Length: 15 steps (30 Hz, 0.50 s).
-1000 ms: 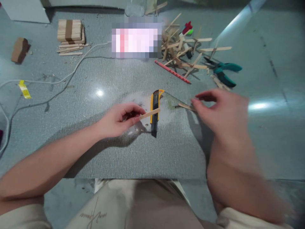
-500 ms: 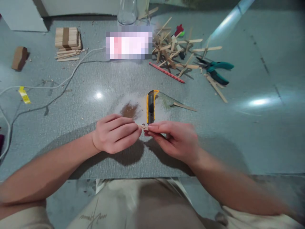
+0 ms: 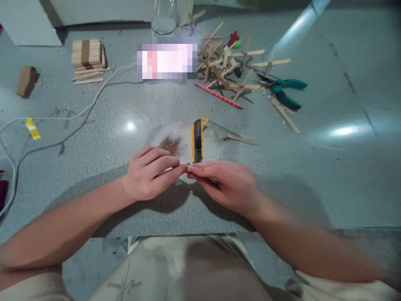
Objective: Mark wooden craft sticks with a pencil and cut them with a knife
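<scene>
My left hand (image 3: 152,173) and my right hand (image 3: 230,179) meet fingertip to fingertip over the near part of the table. Between them is a small piece of wooden craft stick (image 3: 189,168), mostly covered by the fingers. The right thumb and forefinger pinch it, while the left fingertips close on its other end. Just beyond lies a yellow and black utility knife (image 3: 197,141), its near end close to the right fingertips. A brown worn patch (image 3: 171,145) in a whitish area shows past the left fingers.
Farther back lie a heap of crossed craft sticks (image 3: 219,62), a red pencil (image 3: 218,95) and teal-handled pliers (image 3: 286,90). A banded craft-stick bundle (image 3: 86,53) sits back left, near a white cable (image 3: 94,98). A glass vessel (image 3: 164,19) stands behind a blurred bright screen (image 3: 169,60).
The right fingertips have shifted slightly left, nearer the left ones, so less of the stick piece shows. The left fingers have loosened and spread a little. The knife stays put.
</scene>
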{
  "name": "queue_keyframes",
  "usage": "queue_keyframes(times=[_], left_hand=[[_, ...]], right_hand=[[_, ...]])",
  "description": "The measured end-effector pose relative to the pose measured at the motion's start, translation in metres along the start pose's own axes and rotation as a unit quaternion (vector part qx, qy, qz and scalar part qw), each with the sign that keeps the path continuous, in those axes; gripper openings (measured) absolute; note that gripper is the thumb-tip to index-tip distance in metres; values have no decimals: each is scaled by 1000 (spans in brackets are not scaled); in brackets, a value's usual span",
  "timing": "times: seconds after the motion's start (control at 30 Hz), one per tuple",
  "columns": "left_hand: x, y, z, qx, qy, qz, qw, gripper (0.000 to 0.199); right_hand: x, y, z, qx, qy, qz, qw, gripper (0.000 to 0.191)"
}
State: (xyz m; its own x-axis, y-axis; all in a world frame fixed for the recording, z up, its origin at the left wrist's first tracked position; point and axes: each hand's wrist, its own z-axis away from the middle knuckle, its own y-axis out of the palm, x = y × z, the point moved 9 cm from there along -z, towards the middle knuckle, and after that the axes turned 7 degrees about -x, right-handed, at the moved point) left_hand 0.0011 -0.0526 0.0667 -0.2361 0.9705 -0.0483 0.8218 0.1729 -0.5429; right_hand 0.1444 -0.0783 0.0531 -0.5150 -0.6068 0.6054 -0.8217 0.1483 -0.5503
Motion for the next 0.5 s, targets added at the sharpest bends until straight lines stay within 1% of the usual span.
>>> queue_keyframes(times=[0.13,0.2,0.27,0.4,0.5], left_hand=[[-4,-3,1,-2,31,-9,999,11],[-5,-3,0,1,35,-7,999,11],[-5,-2,-2,4,28,-6,1000,9],[-2,5,-6,25,-5,-13,1000,2],[-2,9,-4,47,-12,-19,999,5]], right_hand=[[3,1,-1,4,-5,6,1000,16],[4,1,-1,7,-10,12,1000,15],[5,2,0,13,-18,17,1000,16],[7,4,1,19,-31,24,999,22],[8,4,1,18,-37,28,999,23]])
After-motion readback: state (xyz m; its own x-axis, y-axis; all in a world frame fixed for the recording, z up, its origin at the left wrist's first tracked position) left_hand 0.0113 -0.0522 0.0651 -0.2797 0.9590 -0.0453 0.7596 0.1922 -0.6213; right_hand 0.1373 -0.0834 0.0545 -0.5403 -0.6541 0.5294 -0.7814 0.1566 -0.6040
